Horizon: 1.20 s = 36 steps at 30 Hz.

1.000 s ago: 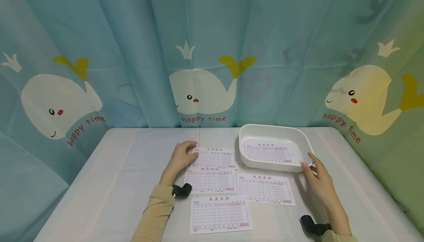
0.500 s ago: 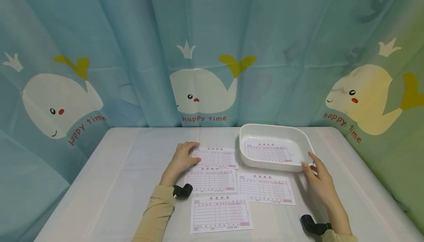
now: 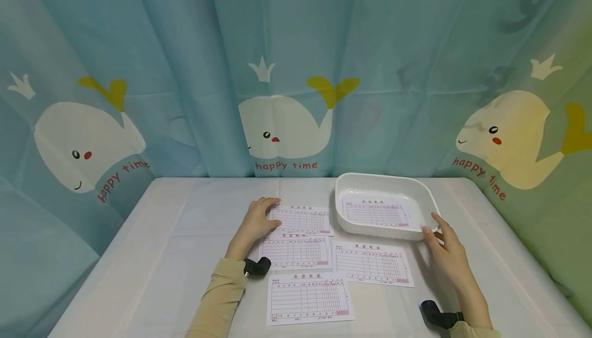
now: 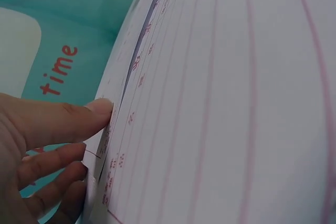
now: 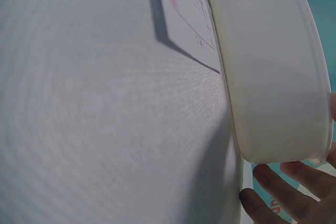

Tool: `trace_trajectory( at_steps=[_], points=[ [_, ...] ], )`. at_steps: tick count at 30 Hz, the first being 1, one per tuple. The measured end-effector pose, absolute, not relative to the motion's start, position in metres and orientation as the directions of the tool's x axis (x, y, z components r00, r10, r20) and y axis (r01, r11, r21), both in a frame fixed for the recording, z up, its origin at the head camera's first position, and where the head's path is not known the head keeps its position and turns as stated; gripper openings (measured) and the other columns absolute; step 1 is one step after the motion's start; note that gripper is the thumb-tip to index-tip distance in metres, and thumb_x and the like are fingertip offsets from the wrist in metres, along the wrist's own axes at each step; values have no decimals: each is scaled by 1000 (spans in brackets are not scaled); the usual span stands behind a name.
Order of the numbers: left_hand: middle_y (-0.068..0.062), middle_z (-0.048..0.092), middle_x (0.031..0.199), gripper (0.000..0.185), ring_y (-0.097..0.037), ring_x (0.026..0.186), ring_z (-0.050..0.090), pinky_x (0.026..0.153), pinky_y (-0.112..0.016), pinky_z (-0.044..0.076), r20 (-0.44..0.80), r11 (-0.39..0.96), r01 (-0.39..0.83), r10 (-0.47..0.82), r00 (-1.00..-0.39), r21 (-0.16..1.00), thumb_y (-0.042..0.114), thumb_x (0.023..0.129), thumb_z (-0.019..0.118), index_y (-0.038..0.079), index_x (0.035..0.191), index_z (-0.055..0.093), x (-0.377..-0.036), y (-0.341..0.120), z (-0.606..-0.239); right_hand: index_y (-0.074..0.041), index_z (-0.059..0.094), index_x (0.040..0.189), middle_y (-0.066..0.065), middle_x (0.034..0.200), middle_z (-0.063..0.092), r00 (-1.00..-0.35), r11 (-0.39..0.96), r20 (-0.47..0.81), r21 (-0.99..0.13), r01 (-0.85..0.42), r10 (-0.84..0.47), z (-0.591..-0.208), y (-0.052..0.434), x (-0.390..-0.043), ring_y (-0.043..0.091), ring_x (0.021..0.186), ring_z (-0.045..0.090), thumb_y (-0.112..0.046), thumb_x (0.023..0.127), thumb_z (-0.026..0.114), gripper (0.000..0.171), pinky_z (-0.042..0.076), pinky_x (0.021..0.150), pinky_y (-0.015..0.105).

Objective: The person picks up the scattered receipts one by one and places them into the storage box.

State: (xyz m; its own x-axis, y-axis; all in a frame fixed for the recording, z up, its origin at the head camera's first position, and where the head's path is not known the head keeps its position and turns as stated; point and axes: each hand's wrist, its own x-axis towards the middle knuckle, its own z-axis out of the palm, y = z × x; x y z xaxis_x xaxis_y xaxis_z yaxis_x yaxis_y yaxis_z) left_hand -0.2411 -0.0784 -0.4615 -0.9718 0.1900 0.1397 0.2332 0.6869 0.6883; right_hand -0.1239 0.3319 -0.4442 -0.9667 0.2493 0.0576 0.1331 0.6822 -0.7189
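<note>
In the head view my left hand is at the left end of the farthest receipt pad, thumb and fingers curled about that end. The left wrist view has the thumb right at the pad's edge, with the other fingers bent beside it. My right hand grips the near right corner of a white tray, thumb at the rim and fingers around the outside. Inside the tray lies another receipt pad, printed in red.
Three more receipt pads lie on the white-covered table: a middle one, one to the right and the nearest one. A blue-green curtain with whale prints hangs behind the table.
The left thumb and fingers have shifted slightly to the right over the end of the farthest receipt pad. The right hand and the tray hold still.
</note>
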Motion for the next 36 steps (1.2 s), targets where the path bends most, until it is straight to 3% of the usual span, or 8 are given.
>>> trace_trajectory(
  at_steps=[14,19,24,31,36],
  points=[
    [-15,62,117,53,-30,104,55,96,-47,45,156,709,249,195,-968,660,1,75,75,6,126,61,-238,-75,-459,-3,15,153,38,150,20,-968,687,54,-715,133,244,-443,331,-124,58,126,36,-37,102,39,66,35,97,70],
    [-15,60,115,51,-23,89,53,83,-40,47,157,684,250,196,-968,686,-2,74,74,5,123,63,-239,-74,-459,-3,14,153,37,150,20,-969,682,56,-720,126,239,-443,331,-124,58,127,36,-38,103,38,66,35,98,70],
    [-17,54,124,48,-21,85,49,72,-28,41,128,611,196,154,-980,767,-7,76,71,6,122,65,-240,-76,-461,-4,15,153,37,150,21,-969,681,61,-722,124,240,-444,332,-124,57,126,36,-38,102,38,66,36,97,70],
    [-19,60,118,39,-22,85,53,70,-26,43,108,539,146,102,-989,830,-8,80,64,7,116,68,-243,-81,-460,-3,16,153,37,150,22,-967,685,71,-718,121,245,-445,331,-123,58,126,36,-38,102,39,66,36,96,70],
    [-18,63,122,36,-26,93,60,77,-33,49,89,512,114,73,-993,852,-4,81,61,8,114,70,-244,-84,-457,-2,16,153,37,150,21,-966,685,73,-718,120,247,-444,330,-123,59,126,36,-37,102,40,66,37,95,71]
  ],
)
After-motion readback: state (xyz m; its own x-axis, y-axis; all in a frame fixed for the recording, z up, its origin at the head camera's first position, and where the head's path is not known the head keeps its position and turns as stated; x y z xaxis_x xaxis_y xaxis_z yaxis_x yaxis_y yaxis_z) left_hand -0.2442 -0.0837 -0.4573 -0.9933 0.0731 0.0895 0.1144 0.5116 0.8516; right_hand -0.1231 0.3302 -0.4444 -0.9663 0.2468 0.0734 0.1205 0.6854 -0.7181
